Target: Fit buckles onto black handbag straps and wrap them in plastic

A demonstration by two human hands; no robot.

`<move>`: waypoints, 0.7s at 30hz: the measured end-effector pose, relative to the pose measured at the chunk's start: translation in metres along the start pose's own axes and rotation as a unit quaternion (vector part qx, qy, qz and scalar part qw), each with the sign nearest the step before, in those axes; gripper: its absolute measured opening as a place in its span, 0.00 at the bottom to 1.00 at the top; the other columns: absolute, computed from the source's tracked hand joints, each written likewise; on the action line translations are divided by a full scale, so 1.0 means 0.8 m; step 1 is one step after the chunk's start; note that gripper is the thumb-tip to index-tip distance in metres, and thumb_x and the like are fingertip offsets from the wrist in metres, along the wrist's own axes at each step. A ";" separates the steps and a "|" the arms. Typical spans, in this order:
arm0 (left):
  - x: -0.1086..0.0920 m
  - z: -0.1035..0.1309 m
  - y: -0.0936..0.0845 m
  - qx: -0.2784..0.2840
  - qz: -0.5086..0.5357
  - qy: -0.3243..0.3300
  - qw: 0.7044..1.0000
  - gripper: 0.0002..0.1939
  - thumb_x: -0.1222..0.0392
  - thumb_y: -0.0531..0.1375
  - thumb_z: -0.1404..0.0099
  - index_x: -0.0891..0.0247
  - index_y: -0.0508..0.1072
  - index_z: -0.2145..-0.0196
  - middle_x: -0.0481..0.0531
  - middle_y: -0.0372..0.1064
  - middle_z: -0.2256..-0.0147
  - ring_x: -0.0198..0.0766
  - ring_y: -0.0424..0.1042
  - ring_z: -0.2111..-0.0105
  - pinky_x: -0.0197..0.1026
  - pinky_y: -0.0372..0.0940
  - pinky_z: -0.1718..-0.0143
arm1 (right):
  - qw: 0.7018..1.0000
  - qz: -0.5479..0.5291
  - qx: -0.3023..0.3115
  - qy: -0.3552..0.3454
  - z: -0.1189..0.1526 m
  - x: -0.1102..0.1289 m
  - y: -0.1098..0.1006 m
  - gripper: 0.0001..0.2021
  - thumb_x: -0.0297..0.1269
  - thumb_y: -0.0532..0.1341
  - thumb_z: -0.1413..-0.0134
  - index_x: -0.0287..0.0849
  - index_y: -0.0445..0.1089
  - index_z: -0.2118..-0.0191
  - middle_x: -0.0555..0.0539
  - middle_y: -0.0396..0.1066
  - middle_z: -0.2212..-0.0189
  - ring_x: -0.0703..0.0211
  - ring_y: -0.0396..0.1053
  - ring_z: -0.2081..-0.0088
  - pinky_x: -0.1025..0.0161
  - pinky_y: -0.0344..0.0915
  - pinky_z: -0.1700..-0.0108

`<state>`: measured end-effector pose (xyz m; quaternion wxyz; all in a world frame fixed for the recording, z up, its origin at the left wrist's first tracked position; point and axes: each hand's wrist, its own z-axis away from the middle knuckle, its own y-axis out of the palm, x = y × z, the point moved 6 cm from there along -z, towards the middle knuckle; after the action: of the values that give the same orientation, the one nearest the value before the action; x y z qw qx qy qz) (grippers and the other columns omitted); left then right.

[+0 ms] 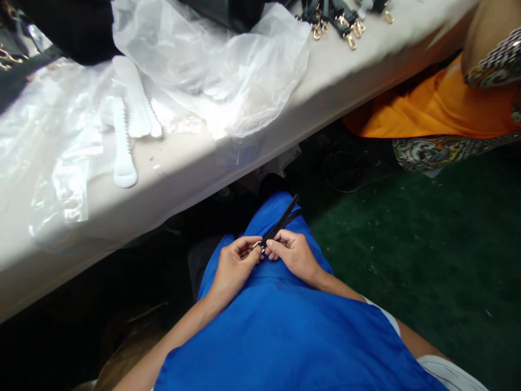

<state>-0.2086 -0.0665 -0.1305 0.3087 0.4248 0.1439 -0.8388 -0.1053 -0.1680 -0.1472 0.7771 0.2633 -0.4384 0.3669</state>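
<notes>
Over my lap, both hands meet at one end of a black strap (280, 221), whose doubled length points up and to the right. My left hand (239, 259) pinches a small metal buckle (257, 245) at the strap's near end. Close beside it, my right hand (292, 251) has thumb and fingers closed on the strap next to the buckle. Fingers partly hide the buckle, so I cannot tell how the strap runs through it. Blue cloth (280, 320) covers my lap beneath both hands.
A table with a pale cover (163, 184) runs across in front. It bears clear plastic bags (228, 76), white serrated plastic pieces (122, 146) and black straps with gold clasps (345, 24). A person in orange clothing (439, 108) sits at the right. Below lies a green floor (407, 244).
</notes>
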 end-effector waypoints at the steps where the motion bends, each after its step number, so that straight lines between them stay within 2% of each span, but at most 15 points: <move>1: 0.001 0.000 0.000 0.001 0.006 -0.005 1.000 0.17 0.55 0.67 0.48 0.67 0.77 0.62 0.51 0.76 0.73 0.36 0.73 0.73 0.37 0.69 0.69 | 1.000 -0.023 0.004 0.017 -0.002 -0.003 0.000 0.13 0.44 0.64 0.49 0.38 0.69 0.73 0.47 0.74 0.76 0.63 0.69 0.76 0.66 0.66 0.71; 6: 0.008 0.001 -0.003 0.009 0.041 -0.045 0.998 0.19 0.55 0.69 0.50 0.69 0.75 0.62 0.52 0.76 0.74 0.35 0.74 0.74 0.36 0.68 0.71 | 0.991 -0.110 0.033 0.071 -0.007 -0.011 0.003 0.13 0.43 0.66 0.54 0.36 0.70 0.75 0.47 0.74 0.77 0.65 0.68 0.77 0.67 0.64 0.73; 10: 0.010 0.002 -0.004 0.018 0.056 -0.057 0.997 0.20 0.54 0.69 0.50 0.70 0.75 0.62 0.52 0.76 0.74 0.34 0.74 0.74 0.35 0.67 0.71 | 0.990 -0.115 0.037 0.070 -0.005 -0.012 0.005 0.13 0.42 0.67 0.55 0.36 0.70 0.75 0.47 0.74 0.78 0.65 0.68 0.78 0.67 0.64 0.73; 14: 0.013 0.001 -0.005 0.024 0.060 -0.055 0.996 0.21 0.54 0.69 0.49 0.70 0.75 0.61 0.53 0.77 0.73 0.35 0.74 0.73 0.35 0.67 0.70 | 0.998 -0.044 0.042 0.031 -0.002 -0.007 0.005 0.12 0.43 0.66 0.53 0.37 0.71 0.74 0.46 0.75 0.77 0.63 0.69 0.77 0.65 0.65 0.73; 16: 0.015 0.000 -0.005 0.024 0.063 -0.052 0.996 0.21 0.54 0.70 0.50 0.70 0.75 0.62 0.53 0.76 0.73 0.35 0.74 0.74 0.35 0.67 0.70 | 0.996 0.069 0.034 -0.048 0.002 0.004 0.003 0.10 0.41 0.63 0.49 0.38 0.73 0.72 0.46 0.75 0.75 0.62 0.69 0.76 0.65 0.65 0.73; 17: 0.017 -0.001 -0.006 0.023 0.064 -0.050 0.996 0.21 0.54 0.70 0.51 0.70 0.76 0.63 0.52 0.76 0.74 0.34 0.73 0.75 0.36 0.68 0.71 | 0.983 0.142 0.031 -0.111 0.005 0.013 0.005 0.09 0.39 0.62 0.47 0.39 0.73 0.71 0.46 0.75 0.75 0.62 0.69 0.75 0.65 0.65 0.72; 18: 0.018 -0.001 -0.006 0.021 0.064 -0.049 0.997 0.20 0.53 0.70 0.52 0.69 0.76 0.64 0.52 0.76 0.75 0.34 0.73 0.75 0.36 0.68 0.70 | 0.959 0.218 0.033 -0.180 0.010 0.022 0.008 0.08 0.37 0.60 0.45 0.40 0.73 0.71 0.46 0.74 0.75 0.61 0.69 0.74 0.64 0.64 0.71; 21: 0.021 -0.003 -0.010 0.004 0.051 -0.048 0.998 0.20 0.53 0.71 0.53 0.68 0.77 0.65 0.52 0.76 0.74 0.36 0.74 0.74 0.38 0.70 0.68 | 0.845 0.404 0.053 -0.347 0.026 0.034 0.024 0.10 0.32 0.54 0.40 0.39 0.73 0.66 0.45 0.73 0.75 0.60 0.69 0.73 0.64 0.65 0.69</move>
<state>-0.2194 -0.0657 -0.1457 0.3555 0.3919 0.1033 -0.8422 -0.1214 -0.1623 -0.1116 0.3424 0.2142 -0.7267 0.5557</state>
